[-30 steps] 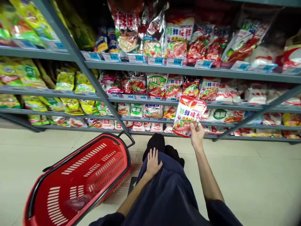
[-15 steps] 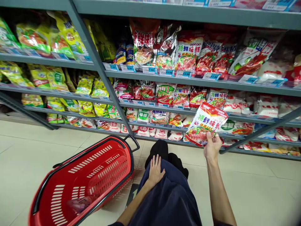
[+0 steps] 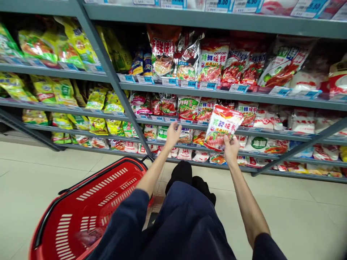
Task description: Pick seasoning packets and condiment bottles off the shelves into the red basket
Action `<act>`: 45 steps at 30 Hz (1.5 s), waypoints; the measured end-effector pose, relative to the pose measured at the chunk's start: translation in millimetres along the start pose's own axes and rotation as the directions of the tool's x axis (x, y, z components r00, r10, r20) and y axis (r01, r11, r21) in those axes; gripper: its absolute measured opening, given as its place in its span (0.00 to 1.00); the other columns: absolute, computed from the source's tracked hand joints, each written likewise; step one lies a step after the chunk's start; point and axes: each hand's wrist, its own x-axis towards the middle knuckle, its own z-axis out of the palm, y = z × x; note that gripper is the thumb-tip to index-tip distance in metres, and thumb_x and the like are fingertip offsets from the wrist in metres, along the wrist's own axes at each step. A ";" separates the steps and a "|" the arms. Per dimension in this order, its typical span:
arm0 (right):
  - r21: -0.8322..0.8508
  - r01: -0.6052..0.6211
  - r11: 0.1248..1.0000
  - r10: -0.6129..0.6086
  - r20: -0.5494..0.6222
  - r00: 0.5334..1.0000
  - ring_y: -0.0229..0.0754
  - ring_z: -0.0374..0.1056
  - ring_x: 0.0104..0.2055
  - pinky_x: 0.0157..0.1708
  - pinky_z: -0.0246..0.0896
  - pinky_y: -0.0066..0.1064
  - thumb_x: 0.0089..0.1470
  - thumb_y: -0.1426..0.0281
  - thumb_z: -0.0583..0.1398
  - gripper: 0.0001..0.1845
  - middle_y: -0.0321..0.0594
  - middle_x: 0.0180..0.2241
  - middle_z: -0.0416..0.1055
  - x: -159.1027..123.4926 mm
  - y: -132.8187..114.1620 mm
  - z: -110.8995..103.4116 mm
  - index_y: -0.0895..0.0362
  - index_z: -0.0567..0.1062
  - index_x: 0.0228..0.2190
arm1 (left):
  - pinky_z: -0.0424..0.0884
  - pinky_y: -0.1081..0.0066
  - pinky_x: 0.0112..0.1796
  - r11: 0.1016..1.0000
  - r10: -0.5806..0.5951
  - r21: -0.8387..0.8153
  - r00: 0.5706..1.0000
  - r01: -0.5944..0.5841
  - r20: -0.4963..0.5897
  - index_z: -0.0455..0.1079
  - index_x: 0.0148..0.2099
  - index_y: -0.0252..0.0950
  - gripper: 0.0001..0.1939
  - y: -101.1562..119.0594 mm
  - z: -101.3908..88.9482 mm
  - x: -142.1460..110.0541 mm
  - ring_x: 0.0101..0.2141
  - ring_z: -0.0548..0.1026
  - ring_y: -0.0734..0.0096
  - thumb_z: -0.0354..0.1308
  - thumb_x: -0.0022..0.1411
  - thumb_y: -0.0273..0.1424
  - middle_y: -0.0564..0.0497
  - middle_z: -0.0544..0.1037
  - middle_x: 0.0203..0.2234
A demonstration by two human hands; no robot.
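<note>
My right hand (image 3: 231, 148) grips a red and white seasoning packet (image 3: 221, 126) by its lower right corner, thumb on the front. The printed front of the packet faces me, tilted a little. To the left of it, my left hand (image 3: 172, 135) is raised in front of the lower shelves, holding nothing, its fingers apart and slightly blurred. A gap separates this hand from the packet. Behind both hands, similar seasoning packets (image 3: 207, 109) stand on the shelf.
A red shopping basket (image 3: 61, 202) with black rims stands on the floor at my left; a clear-wrapped item (image 3: 89, 236) lies inside. Grey shelves (image 3: 189, 86) span the front, with a slanted post (image 3: 119, 83). Yellow packets (image 3: 65, 90) fill the left section. Tiled floor (image 3: 287, 213) lies at right.
My left hand has lifted off my lap and reached forward toward the shelves. My right hand has brought the seasoning packet a little to the left and up.
</note>
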 end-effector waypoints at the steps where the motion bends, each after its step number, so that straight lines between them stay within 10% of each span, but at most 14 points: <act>1: -0.009 0.015 1.000 -0.015 0.047 0.999 0.42 0.72 0.41 0.46 0.68 0.33 0.53 0.54 0.68 0.23 0.41 0.40 0.78 10.2 2.4 11.2 0.58 0.76 0.42 | 0.66 0.62 0.61 1.000 0.016 -0.025 0.999 -0.017 -0.047 0.64 0.63 0.30 0.25 5.9 -0.4 28.8 0.59 0.72 0.61 0.57 0.69 0.38 0.35 0.72 0.60; 7: -0.009 0.042 0.999 -0.040 0.160 0.986 0.43 0.70 0.42 0.48 0.66 0.35 0.52 0.51 0.66 0.25 0.42 0.39 0.77 63.5 21.8 59.5 0.59 0.75 0.40 | 0.72 0.61 0.53 0.994 -0.096 -0.033 0.991 0.100 0.094 0.71 0.49 0.27 0.17 10.6 13.9 116.2 0.45 0.79 0.60 0.65 0.65 0.36 0.36 0.80 0.45; 18: -0.055 0.082 0.995 -0.074 0.141 0.987 0.41 0.69 0.39 0.49 0.65 0.36 0.56 0.50 0.63 0.23 0.38 0.35 0.75 91.2 56.1 75.4 0.58 0.74 0.38 | 0.73 0.61 0.47 0.996 -0.082 0.029 0.994 0.080 0.077 0.74 0.38 0.30 0.20 2.4 8.5 126.3 0.43 0.78 0.54 0.71 0.56 0.42 0.45 0.79 0.29; 25: -0.071 0.068 0.995 -0.060 0.108 0.992 0.43 0.70 0.41 0.49 0.66 0.35 0.56 0.53 0.64 0.23 0.44 0.40 0.77 78.8 37.1 83.4 0.60 0.76 0.41 | 0.73 0.62 0.48 0.997 -0.076 0.037 0.993 0.072 0.096 0.73 0.39 0.30 0.19 6.4 9.5 121.6 0.41 0.78 0.58 0.68 0.60 0.43 0.44 0.79 0.30; 32: 0.159 -0.258 0.953 0.271 -0.068 0.960 0.43 0.75 0.43 0.45 0.73 0.35 0.52 0.55 0.69 0.24 0.43 0.45 0.79 -54.1 18.1 6.9 0.56 0.75 0.45 | 0.71 0.61 0.52 0.998 -0.029 0.050 0.998 0.026 0.052 0.72 0.47 0.30 0.21 12.4 14.5 100.5 0.47 0.76 0.55 0.64 0.64 0.44 0.41 0.79 0.37; 37: 0.239 -0.417 0.877 0.458 -0.154 0.875 0.41 0.77 0.39 0.35 0.74 0.30 0.49 0.58 0.72 0.24 0.40 0.44 0.80 -138.6 10.0 -72.7 0.54 0.75 0.45 | 0.66 0.61 0.58 0.962 0.218 0.219 0.943 -0.164 -0.251 0.66 0.58 0.33 0.18 15.9 31.6 68.1 0.54 0.72 0.59 0.55 0.69 0.33 0.39 0.73 0.52; 42: 0.220 -0.419 0.881 0.467 -0.259 0.845 0.44 0.78 0.37 0.34 0.76 0.33 0.48 0.56 0.73 0.26 0.40 0.41 0.80 -148.4 2.6 -90.3 0.55 0.76 0.44 | 0.65 0.58 0.59 0.842 0.450 0.241 0.875 -0.482 0.176 0.70 0.52 0.34 0.13 52.4 84.6 53.4 0.55 0.71 0.55 0.49 0.72 0.32 0.39 0.75 0.49; 45: 0.219 -0.386 0.896 0.438 -0.286 0.853 0.43 0.77 0.36 0.35 0.76 0.34 0.48 0.56 0.72 0.26 0.41 0.41 0.79 -142.7 2.7 -80.9 0.56 0.75 0.44 | 0.58 0.48 0.63 0.870 0.367 0.284 0.915 -0.402 0.171 0.63 0.62 0.27 0.27 83.3 130.2 58.2 0.63 0.61 0.38 0.60 0.68 0.38 0.28 0.66 0.60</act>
